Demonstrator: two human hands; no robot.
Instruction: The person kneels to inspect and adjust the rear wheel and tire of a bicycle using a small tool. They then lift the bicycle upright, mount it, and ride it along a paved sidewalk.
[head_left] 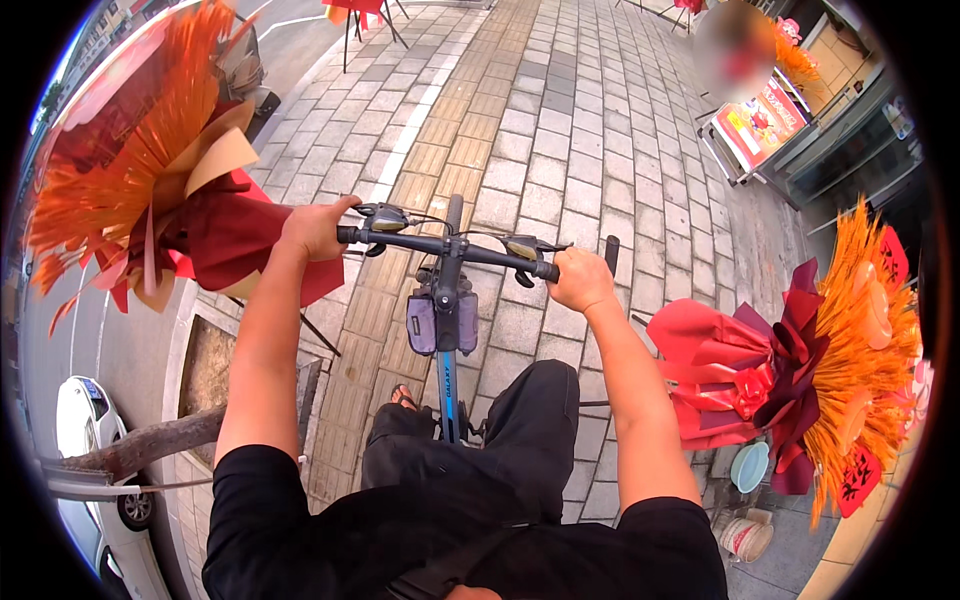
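I sit astride a bicycle with a black handlebar (410, 243) and a blue and black frame tube (448, 390). My left hand (314, 230) is wrapped round the left grip, close to a brake lever. The right grip is in my right hand (582, 280), with its fingers curled over the bar end. Brake levers and cables stand out ahead of both hands. A purple-grey frame bag (422, 325) hangs on both sides of the top tube. The front wheel (455, 212) points nearly straight ahead. One sandalled foot (403, 397) shows at the left by the pedal.
A large orange and red flower stand (230, 235) is close beside my left arm; another bouquet (740, 375) stands at my right. Paving (540, 140) stretches ahead. A sign rack (755, 125) and a blurred person (735, 50) are far right. A white car (95, 430) is on the road, left.
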